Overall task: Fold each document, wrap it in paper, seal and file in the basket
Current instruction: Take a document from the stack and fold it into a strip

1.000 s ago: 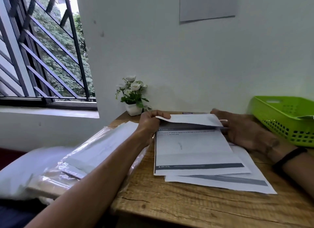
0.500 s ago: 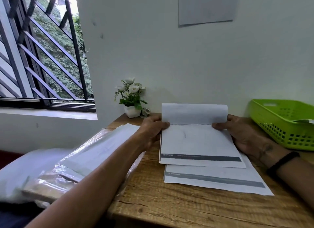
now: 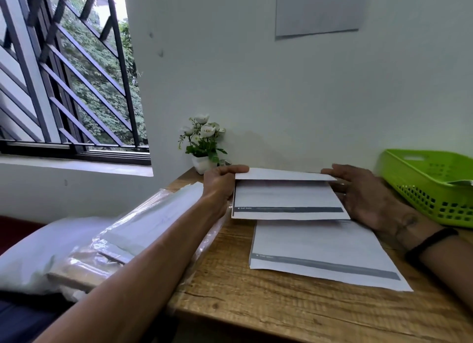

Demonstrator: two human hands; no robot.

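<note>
A: Where's the white printed document sheet [image 3: 289, 198]?

B: Near the wooden table's [image 3: 281, 307] far edge, folded over. The left hand [image 3: 220, 186] and right hand [image 3: 363, 196] each pinch its folded end.

A: Risk?

B: Uneven pull could skew the crease, I'd judge.

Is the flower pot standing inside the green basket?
No: the flower pot stands on the table by the wall, well apart from the basket.

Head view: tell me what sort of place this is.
Probably a small home or office desk set against a wall. A wooden table carries printed documents, a green basket for filing and a potted flower; a barred window looks onto trees.
</note>
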